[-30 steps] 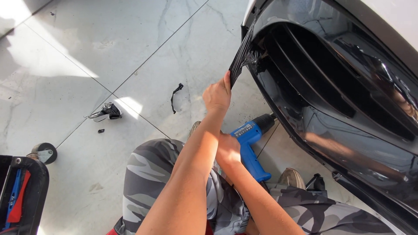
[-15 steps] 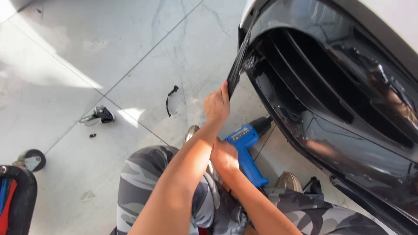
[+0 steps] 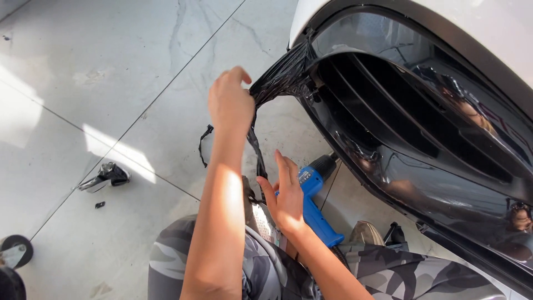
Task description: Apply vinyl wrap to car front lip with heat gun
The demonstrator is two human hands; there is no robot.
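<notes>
My left hand [image 3: 230, 105] is raised and pinches a crumpled black film [image 3: 280, 83] that stretches from the left edge of the car's glossy black bumper grille [image 3: 400, 139]. A thin twisted strip of the film [image 3: 258, 155] hangs down from that hand. My right hand [image 3: 286, 194] is lower, fingers spread, beside the strip's lower end and in front of a blue heat gun [image 3: 313, 205] that lies on the floor by my camouflage-patterned trousers [image 3: 266, 266].
Pale marble floor tiles [image 3: 111, 66] spread to the left. A thin black scrap of film [image 3: 204, 145] and a small black and silver tool [image 3: 105, 175] lie on them. A black caster wheel [image 3: 14, 250] is at the lower left. My shoe [image 3: 366, 233] rests under the bumper.
My left hand has pulled the film away from the grille edge to the left, stretching it. My right hand has come off the heat gun and its fingers have spread.
</notes>
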